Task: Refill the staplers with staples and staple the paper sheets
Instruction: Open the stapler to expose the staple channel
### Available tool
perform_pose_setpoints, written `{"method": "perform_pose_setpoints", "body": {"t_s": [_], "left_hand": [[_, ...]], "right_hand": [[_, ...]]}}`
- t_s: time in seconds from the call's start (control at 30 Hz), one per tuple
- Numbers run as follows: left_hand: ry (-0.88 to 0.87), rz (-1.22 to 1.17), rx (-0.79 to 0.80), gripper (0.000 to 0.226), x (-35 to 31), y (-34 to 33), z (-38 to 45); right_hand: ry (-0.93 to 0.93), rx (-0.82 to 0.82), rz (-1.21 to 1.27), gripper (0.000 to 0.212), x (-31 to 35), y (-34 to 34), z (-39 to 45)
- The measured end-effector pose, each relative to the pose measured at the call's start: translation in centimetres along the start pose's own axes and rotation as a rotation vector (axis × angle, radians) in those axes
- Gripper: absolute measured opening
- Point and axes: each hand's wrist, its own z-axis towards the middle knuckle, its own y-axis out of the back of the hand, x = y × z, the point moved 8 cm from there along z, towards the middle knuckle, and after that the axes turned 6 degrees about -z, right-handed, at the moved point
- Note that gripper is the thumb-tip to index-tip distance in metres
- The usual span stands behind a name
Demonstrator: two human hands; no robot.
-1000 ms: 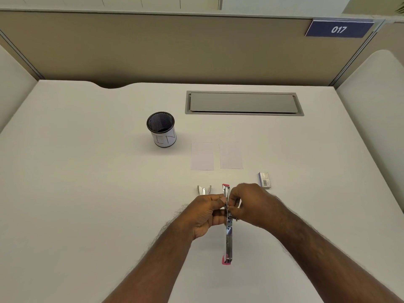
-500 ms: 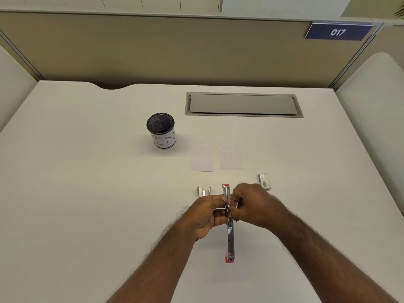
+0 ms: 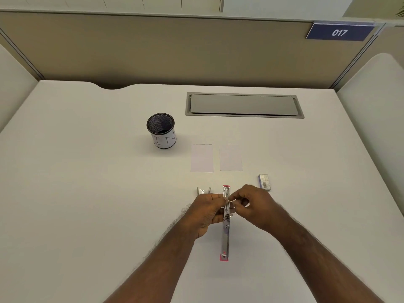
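A pink and metal stapler (image 3: 225, 237) lies flipped fully open on the white desk (image 3: 87, 193), stretched toward me. My left hand (image 3: 207, 212) grips its middle from the left. My right hand (image 3: 251, 204) pinches a small strip of staples (image 3: 230, 201) over the stapler's open channel. Two small paper sheets (image 3: 202, 158) (image 3: 230, 157) lie side by side beyond the hands. A small staple box (image 3: 264, 182) sits to the right. Left of the stapler, a second metal stapler or remover (image 3: 203, 190) is partly hidden by my left hand.
A black mesh cup with a white label (image 3: 162, 130) stands at the back left. A grey cable hatch (image 3: 243, 104) is set into the desk behind the sheets. Beige partitions close off the back, white ones the sides.
My right hand's fingers have shifted slightly over the stapler's channel with the staple strip. The stapler and the left hand have stayed almost in place.
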Motion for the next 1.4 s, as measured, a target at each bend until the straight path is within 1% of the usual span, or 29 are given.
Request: {"method": "perform_pose_setpoints", "body": {"t_s": [0.13,0.27,0.37,0.47,0.6,0.73,0.83,0.9,1.0,1.03,1.2,1.4], "left_hand": [[-0.018,0.032,-0.061,0.013,0.0,0.3,0.7],[-0.040,0.060,-0.127,0.013,-0.4,0.0,1.8],[-0.054,0.095,-0.173,0.015,-0.6,-0.4,2.6],[-0.067,0.156,-0.245,0.020,-0.5,-0.1,3.7],[-0.086,0.306,-0.311,0.018,-0.7,0.2,4.7],[-0.150,0.551,-0.336,0.035,-1.7,-0.4,4.9],[-0.157,0.680,-0.337,0.039,-1.6,-1.0,5.1],[-0.149,0.723,-0.347,0.037,-1.4,-1.1,5.2],[-0.141,0.811,-0.364,0.023,-1.6,-1.5,5.3],[-0.145,0.838,-0.377,0.021,-1.7,-1.6,5.4],[-0.173,0.962,-0.430,0.020,-2.1,-2.0,5.8],[-0.210,0.999,-0.478,0.014,-2.3,-2.4,5.5]], "right_hand": [[-0.067,-0.056,0.078,0.015,-1.8,0.1,-0.2],[-0.225,-0.117,0.235,0.008,-4.0,-0.3,-1.3],[-0.368,-0.104,0.307,0.006,-5.5,-1.7,-2.6],[-0.439,-0.079,0.306,0.011,-6.1,-3.0,-3.5],[-0.447,-0.070,0.219,0.010,-6.6,-4.4,-3.8],[-0.423,-0.069,0.139,0.015,-6.2,-5.8,-3.5],[-0.433,-0.076,0.115,0.020,-6.2,-6.7,-3.2],[-0.452,-0.079,0.081,0.023,-6.4,-7.3,-3.1],[-0.482,-0.085,0.022,0.021,-6.9,-8.0,-3.0],[-0.483,-0.084,0.009,0.019,-6.9,-8.2,-3.0],[-0.451,-0.107,-0.024,0.016,-6.9,-8.4,-2.7],[-0.435,-0.090,-0.075,0.012,-7.1,-8.5,-2.6]]}}
